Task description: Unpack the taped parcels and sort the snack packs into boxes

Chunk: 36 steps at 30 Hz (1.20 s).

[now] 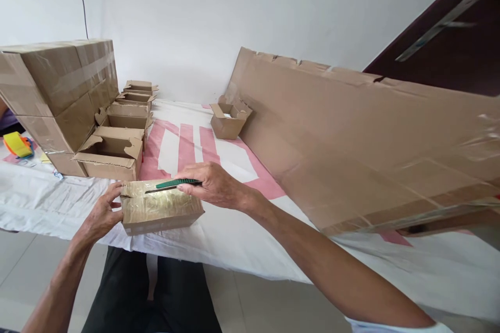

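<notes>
A taped cardboard box [164,213] lies near the front edge of the table. My left hand [102,214] grips its left end, fingers bent around the corner. In my right hand [213,184] is a green utility knife [172,183], its blade pointing left over the tape on the box's top. Whether the blade touches the tape I cannot tell. A dark slit shows at the top's left end, close to my left fingers.
Open small boxes [111,158] line up beside stacked sealed cartons [58,83] on the left. A yellow tape roll [17,144] sits at far left. Another open box [228,122] stands by a large cardboard piece [351,140] on the right. White cloth [250,250] covers the table.
</notes>
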Each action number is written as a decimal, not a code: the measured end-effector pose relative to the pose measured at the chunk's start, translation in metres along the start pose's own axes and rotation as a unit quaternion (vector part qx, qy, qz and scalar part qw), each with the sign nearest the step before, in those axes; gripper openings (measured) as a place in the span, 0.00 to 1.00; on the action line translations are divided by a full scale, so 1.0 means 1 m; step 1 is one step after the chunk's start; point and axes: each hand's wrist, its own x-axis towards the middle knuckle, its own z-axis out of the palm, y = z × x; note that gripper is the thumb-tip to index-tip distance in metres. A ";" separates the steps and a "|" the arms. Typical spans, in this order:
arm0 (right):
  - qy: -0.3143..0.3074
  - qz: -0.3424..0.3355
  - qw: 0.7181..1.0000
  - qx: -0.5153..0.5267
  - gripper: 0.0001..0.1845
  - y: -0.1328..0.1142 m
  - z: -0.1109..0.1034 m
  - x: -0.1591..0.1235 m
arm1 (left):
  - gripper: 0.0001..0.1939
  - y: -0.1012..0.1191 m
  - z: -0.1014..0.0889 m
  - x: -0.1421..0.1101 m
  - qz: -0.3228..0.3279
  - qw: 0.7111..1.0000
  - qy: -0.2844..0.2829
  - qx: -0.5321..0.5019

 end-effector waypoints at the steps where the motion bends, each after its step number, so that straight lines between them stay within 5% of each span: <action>1: -0.007 -0.004 1.000 -0.010 0.13 -0.001 0.002 0.004 | 0.22 0.001 0.001 0.000 0.000 1.000 0.001 -0.002; 14: -0.082 -0.001 0.993 -0.081 0.11 -0.009 0.010 0.033 | 0.27 -0.004 0.002 -0.001 -0.005 1.000 0.000 0.007; 21: -0.068 -0.018 0.996 -0.046 0.12 -0.012 -0.004 0.029 | 0.25 0.001 0.002 0.000 0.003 1.000 -0.004 0.008; 36: -0.075 -0.009 0.995 -0.060 0.11 -0.012 0.001 0.029 | 0.25 0.004 0.004 0.000 0.011 1.000 -0.016 0.002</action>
